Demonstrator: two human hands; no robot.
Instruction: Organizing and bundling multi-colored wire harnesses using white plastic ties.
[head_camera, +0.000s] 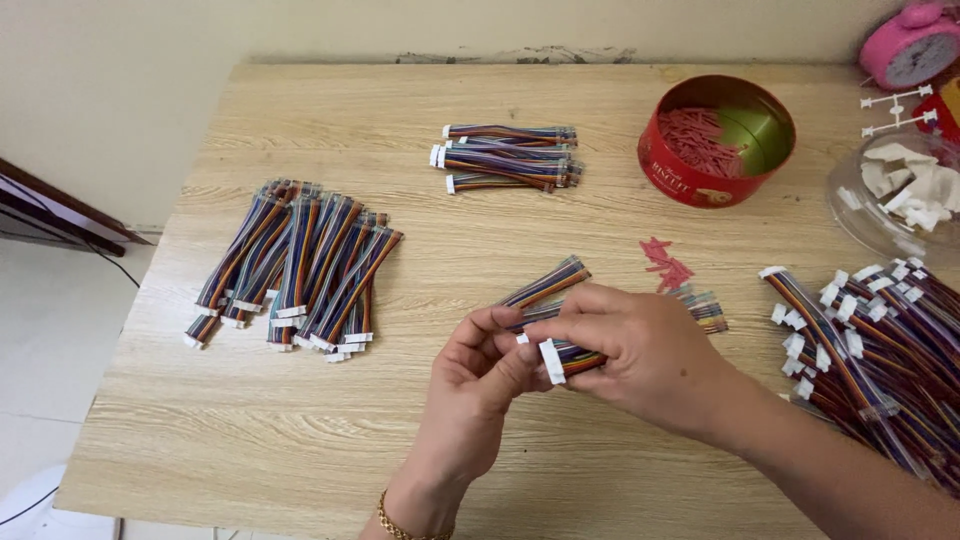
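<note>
The table (330, 440) is light wood with a fine grain pattern. At 9 o'clock the bundle of cables (300, 265) has stripes of many colours, with white plugs (290, 312). At 1 o'clock the round tin (716, 140) is red outside and green inside, with red small pieces (697, 138) in it. At 2 o'clock the clock (915, 45) is pink. The bracelet (405, 524) at 6 o'clock is gold.
</note>
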